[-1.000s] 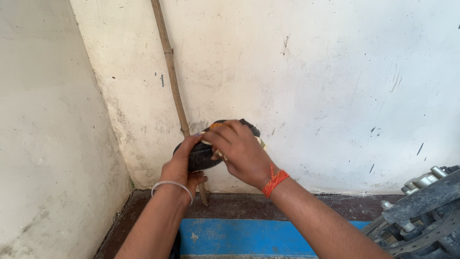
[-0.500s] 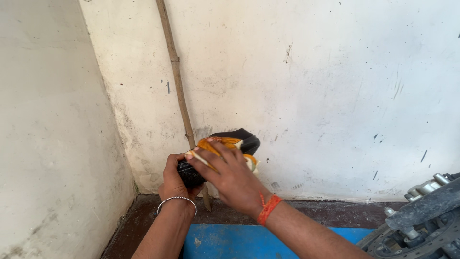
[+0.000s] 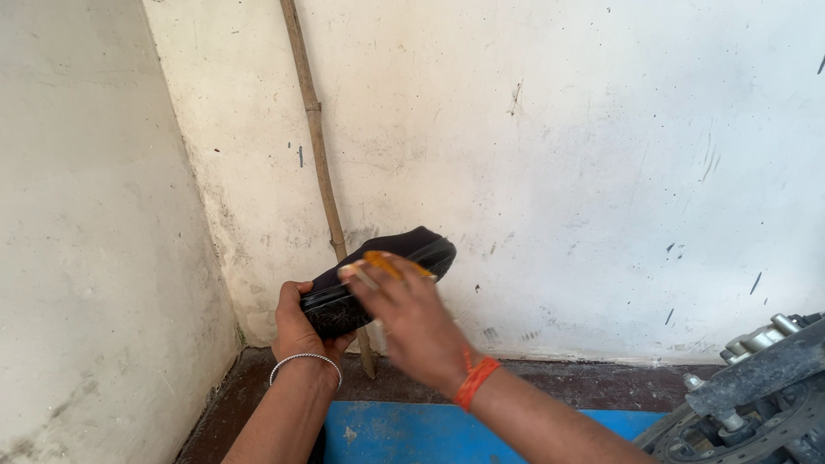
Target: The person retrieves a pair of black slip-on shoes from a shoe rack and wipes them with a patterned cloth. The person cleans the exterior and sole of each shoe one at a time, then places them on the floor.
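An orange cloth (image 3: 388,263) is pinched in the blurred fingers of the right hand (image 3: 412,322) and pressed on a black shoe (image 3: 378,279), centre frame. The shoe's heel is clamped in the left hand (image 3: 301,326). Behind, a stick (image 3: 316,146) is leaned in a corner of stained white walls (image 3: 601,172); a blue mat (image 3: 404,434) is seen below, metal parts (image 3: 756,391) lower right.
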